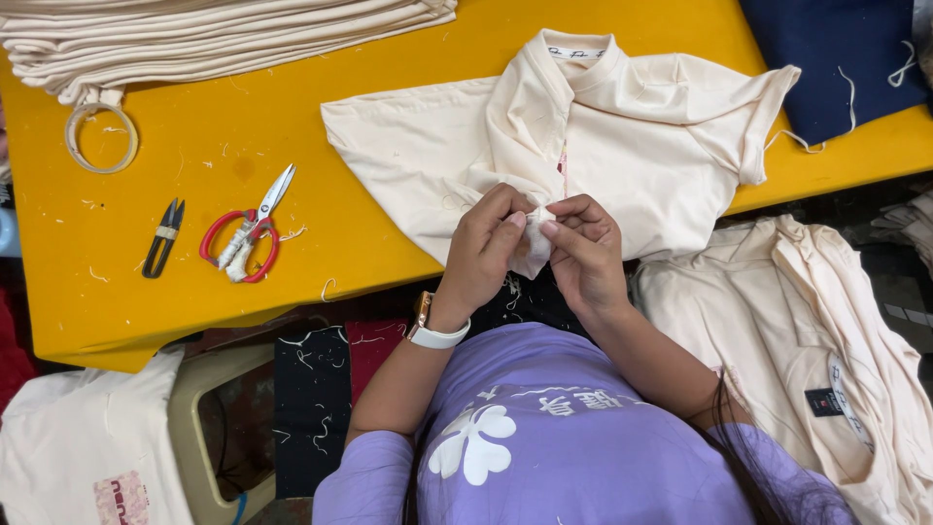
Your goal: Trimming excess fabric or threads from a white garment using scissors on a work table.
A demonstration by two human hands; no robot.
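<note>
1. Two hands meet at the near edge of a yellow table [292,136], both yours, seen from above your head.
2. Your left hand [486,248] pinches a small fold of a cream shirt [641,146] between thumb and fingertips; a watch with a white strap [432,331] sits on that wrist.
3. Your right hand [583,248] grips the same fold from the other side, its fingers curled tight, its fingertips touching those of the left hand.
4. The cream shirt lies spread on the table with its collar pointing away from you and its lower part hanging over the near edge, where your hands hold it.
5. Red-handled scissors [245,238] lie on the table to the left of your hands, well apart from them.
6. Small black thread snips [162,238] lie just to the left of the scissors.
7. A roll of tape [101,138] rests further back on the left, touching a stack of folded cream cloth [214,34] along the far edge.
8. A dark blue cloth [836,58] covers the far right corner of the table.
9. A heap of cream shirts [807,321] lies below the table edge to your right.
10. Another cream garment [83,447] lies low on your left, beside a beige plastic stool [199,428].
11. Loose thread scraps dot the table.
</note>
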